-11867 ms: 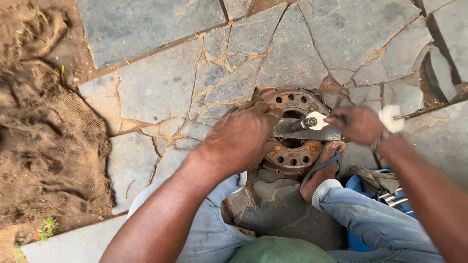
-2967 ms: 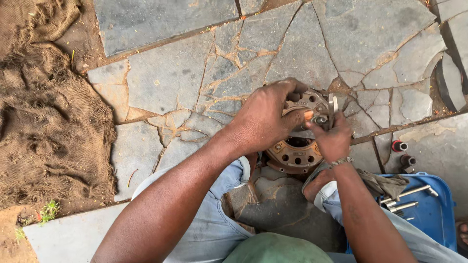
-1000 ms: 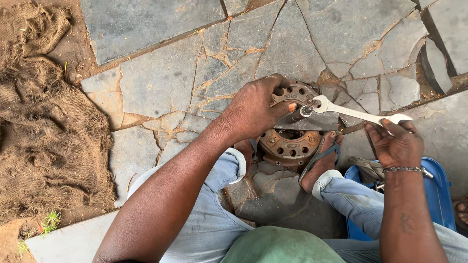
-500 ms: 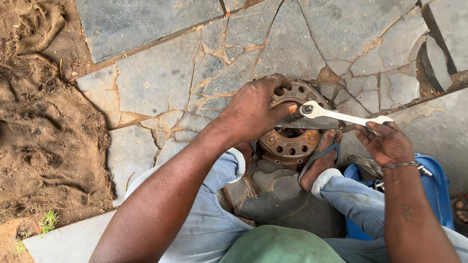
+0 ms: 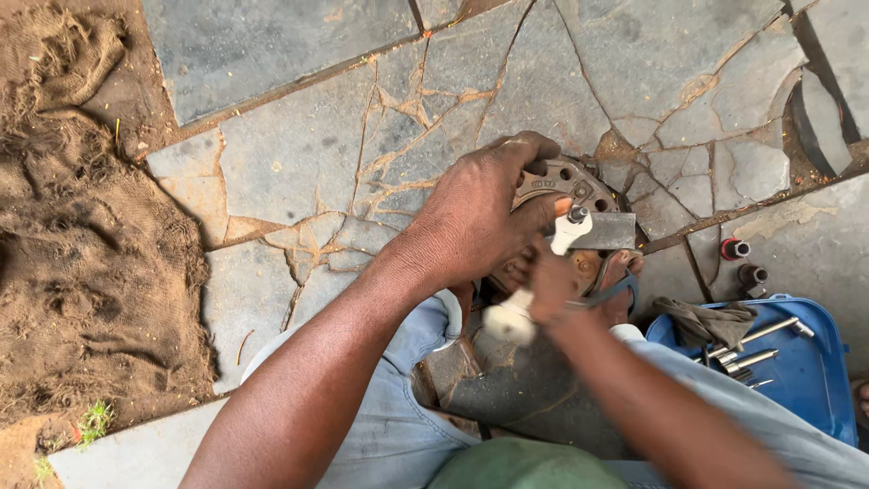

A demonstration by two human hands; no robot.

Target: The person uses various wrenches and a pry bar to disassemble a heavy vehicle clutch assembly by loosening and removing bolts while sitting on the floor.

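— Down on the cracked stone paving, between the person's knees: rusty round hub plate with a ring of bolt holes, lying flat. Left hand clamped over its near rim, pinning it.

— And the right?

— Right hand blurred, closed around the shank of a pale spanner; its head sits at the bolt beside a grey flat bar. Reads as mid-turn on that bolt.

— What does the next move need?

— My guess: the plate kept pinned, the spanner reseated square for another swing.

— Anything else about?

— Blue tray with steel tools to the right; two small sockets on the stone just beyond it.
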